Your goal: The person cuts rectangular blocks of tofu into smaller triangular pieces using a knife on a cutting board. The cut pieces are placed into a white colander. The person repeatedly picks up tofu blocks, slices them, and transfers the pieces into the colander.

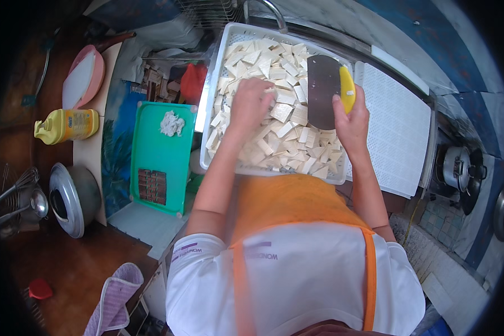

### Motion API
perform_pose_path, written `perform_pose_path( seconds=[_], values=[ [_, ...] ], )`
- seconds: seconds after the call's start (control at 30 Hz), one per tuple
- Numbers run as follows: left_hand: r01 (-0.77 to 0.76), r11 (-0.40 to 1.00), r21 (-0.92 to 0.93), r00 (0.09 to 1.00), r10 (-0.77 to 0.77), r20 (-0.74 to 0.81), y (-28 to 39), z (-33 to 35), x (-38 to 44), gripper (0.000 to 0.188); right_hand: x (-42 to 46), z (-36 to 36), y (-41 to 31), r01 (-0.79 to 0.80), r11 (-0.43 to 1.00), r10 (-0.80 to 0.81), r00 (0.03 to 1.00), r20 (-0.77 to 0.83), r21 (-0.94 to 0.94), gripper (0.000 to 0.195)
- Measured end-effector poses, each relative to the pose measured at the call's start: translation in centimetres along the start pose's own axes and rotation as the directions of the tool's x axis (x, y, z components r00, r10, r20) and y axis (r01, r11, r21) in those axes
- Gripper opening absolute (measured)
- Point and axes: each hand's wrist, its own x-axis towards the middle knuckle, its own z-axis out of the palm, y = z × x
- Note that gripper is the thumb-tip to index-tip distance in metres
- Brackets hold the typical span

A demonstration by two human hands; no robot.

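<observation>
A white perforated plastic tray (212, 126) is heaped with pale, cut pieces of a firm food (282, 112), mostly blocks and wedges. My left hand (252, 101) reaches over the middle of the heap with its fingers bent. A small pale bit shows at its fingertips, but whether they grip it is hard to see. In my right hand (353, 113) is the yellow handle (347, 90) of a scraper. Its wide dark blade (324, 92) is held over the right part of the heap, with pale crumbs on it.
To the right lies a white perforated sheet (392, 126); a faucet (277, 17) arches behind the tray. At left are a green tray (164, 143) with a crumpled white clump (172, 124), a yellow jug (69, 126) and a lidded metal pot (73, 199). A pot (456, 168) stands far right.
</observation>
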Motion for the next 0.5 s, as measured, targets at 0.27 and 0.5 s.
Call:
perform_pose_path(
  seconds=[0.27, 0.5],
  values=[
    [0.065, 0.998, -0.003, 0.986, -0.064, 0.151, 0.9, 2.9, 1.1, 0.026, -1.5, -1.3, 0.8, -0.04, 0.999, 0.04, 0.999, -0.007, 0.005, 0.036],
    [0.422, 0.213, -0.881, 0.835, -0.47, 0.286, -0.8, 2.3, 1.7, 0.029, -3.2, 1.0, -1.8, 0.278, 0.956, -0.27, 0.959, 0.088, -0.096, 0.035]
  ],
)
